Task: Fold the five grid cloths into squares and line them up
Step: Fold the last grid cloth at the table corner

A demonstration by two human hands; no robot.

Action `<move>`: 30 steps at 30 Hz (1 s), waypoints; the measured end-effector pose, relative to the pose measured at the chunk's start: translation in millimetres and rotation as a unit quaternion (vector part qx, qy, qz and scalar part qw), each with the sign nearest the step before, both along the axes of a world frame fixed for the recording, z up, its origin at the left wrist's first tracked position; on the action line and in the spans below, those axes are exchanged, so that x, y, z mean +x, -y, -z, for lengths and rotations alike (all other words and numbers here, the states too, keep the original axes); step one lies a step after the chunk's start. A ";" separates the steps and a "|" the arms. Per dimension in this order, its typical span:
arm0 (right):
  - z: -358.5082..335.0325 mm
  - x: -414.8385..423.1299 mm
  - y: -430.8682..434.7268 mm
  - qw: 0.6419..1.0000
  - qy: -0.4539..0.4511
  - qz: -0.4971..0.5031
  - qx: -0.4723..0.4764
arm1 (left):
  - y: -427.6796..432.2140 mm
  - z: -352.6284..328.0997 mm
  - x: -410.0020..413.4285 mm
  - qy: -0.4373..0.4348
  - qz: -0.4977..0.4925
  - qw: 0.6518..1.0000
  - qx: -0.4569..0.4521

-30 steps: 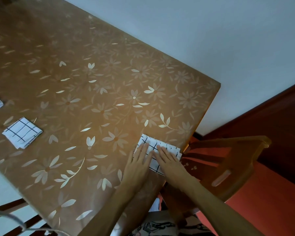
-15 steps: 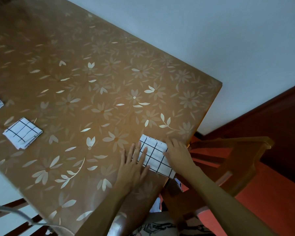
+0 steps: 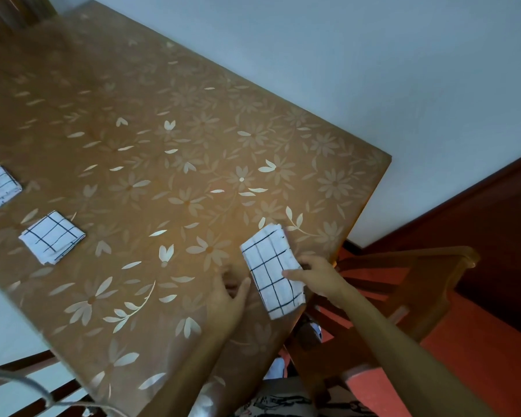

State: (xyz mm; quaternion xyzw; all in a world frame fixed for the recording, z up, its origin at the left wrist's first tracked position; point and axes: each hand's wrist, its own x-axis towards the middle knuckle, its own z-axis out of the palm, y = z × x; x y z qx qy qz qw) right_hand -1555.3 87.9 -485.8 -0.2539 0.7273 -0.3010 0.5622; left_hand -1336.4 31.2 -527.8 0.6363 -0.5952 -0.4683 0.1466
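Brown flower-patterned worktop (image 3: 163, 115) is shown below a pale wall (image 3: 373, 70). At its near right edge the white black-gridded cloth (image 3: 271, 272), pressed flat a second ago, has been doubled into a strip. Its side is pinched in the grip of the right hand (image 3: 316, 273); the left hand (image 3: 227, 299) is held open just beside it. Another fold is judged needed.

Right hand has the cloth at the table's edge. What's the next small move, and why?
Probably fold the grid cloth in half across its length. It lies as a rectangle, longer than wide, while the folded cloth to the left is square. The right hand pinches its right edge, and the left hand sits beside its left edge, placed to help.
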 end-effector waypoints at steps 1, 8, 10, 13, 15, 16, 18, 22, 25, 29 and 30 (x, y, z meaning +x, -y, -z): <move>-6.0 1.9 -1.4 1.000 0.021 0.022 -0.007 | 3.0 -2.4 -2.1 -0.043 -0.018 0.998 0.052; -23.5 9.9 -16.7 0.983 0.150 0.097 -0.033 | 17.4 -23.4 -14.1 -0.251 0.036 0.899 0.356; -25.2 9.3 -21.9 0.983 0.151 0.095 -0.035 | 15.9 -27.6 -13.3 -0.275 0.020 0.891 0.361; -23.6 6.6 -29.5 0.987 0.131 0.082 -0.033 | 16.6 -33.3 -9.0 -0.320 0.015 0.874 0.364; -24.5 4.4 -33.4 0.991 0.117 0.065 -0.028 | 16.0 -39.8 -6.2 -0.338 0.042 0.856 0.389; -26.1 4.1 -34.8 0.992 0.115 0.055 -0.024 | 15.4 -42.3 -5.6 -0.340 0.047 0.848 0.404; -28.5 3.8 -37.2 0.992 0.117 0.033 -0.017 | 14.3 -45.8 -6.6 -0.329 0.043 0.849 0.412; -30.2 2.8 -42.9 0.993 0.114 0.035 -0.017 | 15.5 -42.1 -6.1 -0.305 0.022 0.883 0.356; -31.0 0.4 -46.6 0.990 0.125 0.061 -0.031 | 17.2 -42.8 -1.0 -0.285 0.050 0.897 0.333; -24.3 0.0 -47.1 0.980 0.169 0.097 -0.042 | 19.2 -43.0 2.0 -0.295 0.053 0.906 0.300; -22.0 0.8 -46.8 0.977 0.179 0.107 -0.045 | 19.9 -43.1 2.0 -0.307 0.044 0.904 0.295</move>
